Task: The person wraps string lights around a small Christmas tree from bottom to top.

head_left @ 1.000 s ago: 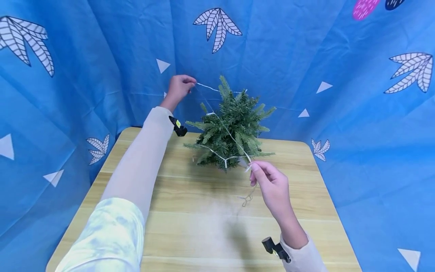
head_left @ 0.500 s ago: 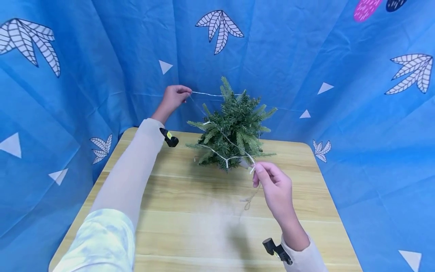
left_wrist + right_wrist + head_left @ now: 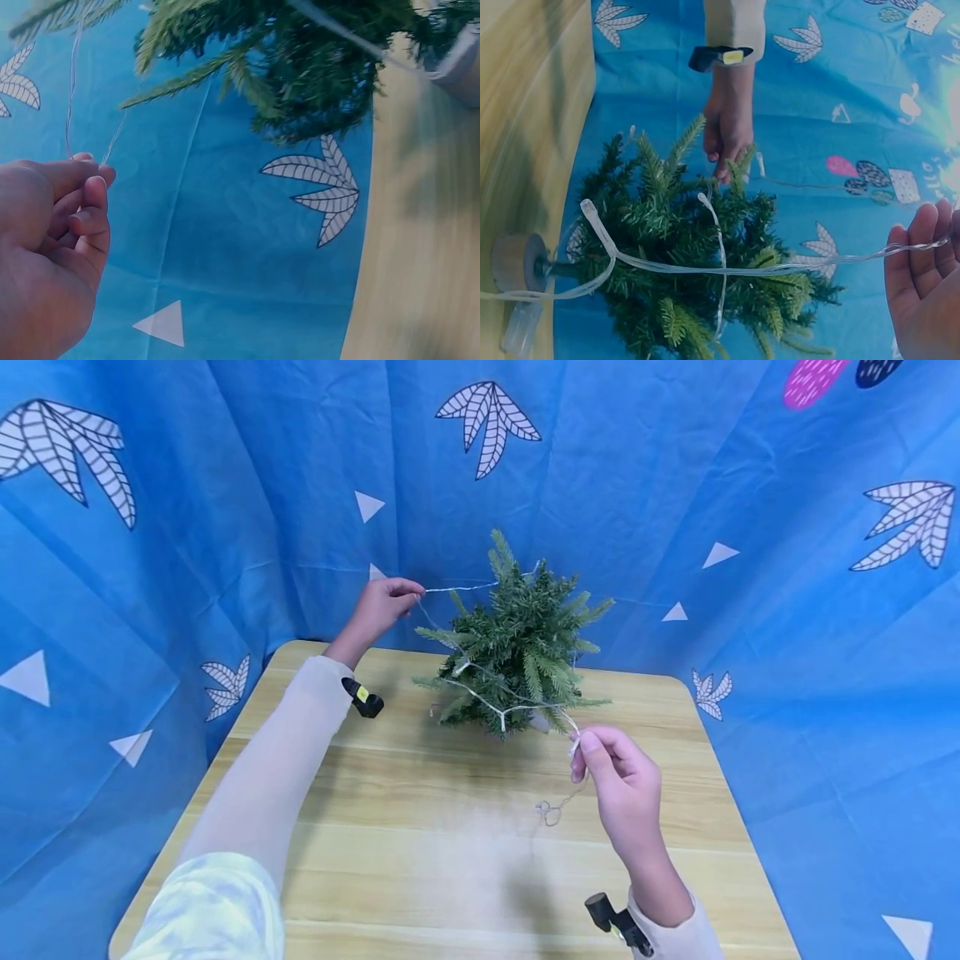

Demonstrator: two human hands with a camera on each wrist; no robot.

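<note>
A small artificial Christmas tree (image 3: 517,652) stands toward the back of the table. A thin string of lights (image 3: 472,693), clear wire with small bulbs, loops around its branches. My left hand (image 3: 386,603), left of the tree, pinches a stretch of the wire between thumb and fingertips; in the left wrist view, two strands rise from that hand (image 3: 64,225). In front of the tree on the right, my right hand (image 3: 622,781) pinches the string near a bulb, and a loose tail (image 3: 552,814) dangles below. The right wrist view shows the tree's round wooden base (image 3: 517,262).
Beside the base lies a small clear plastic piece (image 3: 521,330). Blue patterned cloth (image 3: 615,485) hangs close behind the tree and along both sides of the wooden table (image 3: 405,877). Each wrist carries a black camera mount (image 3: 618,925).
My left hand has come down with its stretch of wire, which now sits lower against the tree. The right hand has shifted slightly right and toward the person, still pinching the string.
</note>
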